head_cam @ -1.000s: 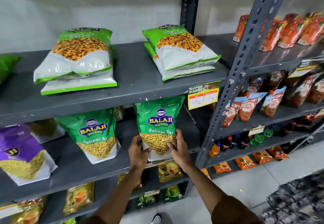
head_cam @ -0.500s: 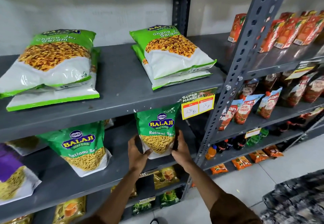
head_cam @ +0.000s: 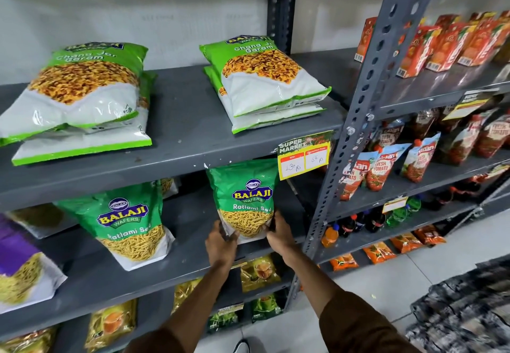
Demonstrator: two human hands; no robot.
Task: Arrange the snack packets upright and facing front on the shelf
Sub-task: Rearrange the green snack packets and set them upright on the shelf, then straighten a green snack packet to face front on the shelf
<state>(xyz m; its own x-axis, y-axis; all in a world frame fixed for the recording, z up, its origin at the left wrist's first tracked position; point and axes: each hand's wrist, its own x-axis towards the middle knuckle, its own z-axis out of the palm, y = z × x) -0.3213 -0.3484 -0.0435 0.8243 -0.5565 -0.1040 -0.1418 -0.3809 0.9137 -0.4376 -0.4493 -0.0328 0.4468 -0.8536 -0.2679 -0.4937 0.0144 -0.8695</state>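
Two Ratlami Sev packets (head_cam: 242,200), four Chana Jor Garam packets (head_cam: 82,90)

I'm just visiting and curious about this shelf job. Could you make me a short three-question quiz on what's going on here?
1. True or false: both hands grip the lower end of one green packet.
2. Which shelf does that packet stand on: A) top, B) second from top, C) bottom?
3. Fill in: the light green packets on the top shelf lie ____ in stacks.

Key
1. True: the left hand and right hand hold its two lower corners.
2. B, beside a leaning green packet.
3. Flat: the left stack and right stack are not upright.
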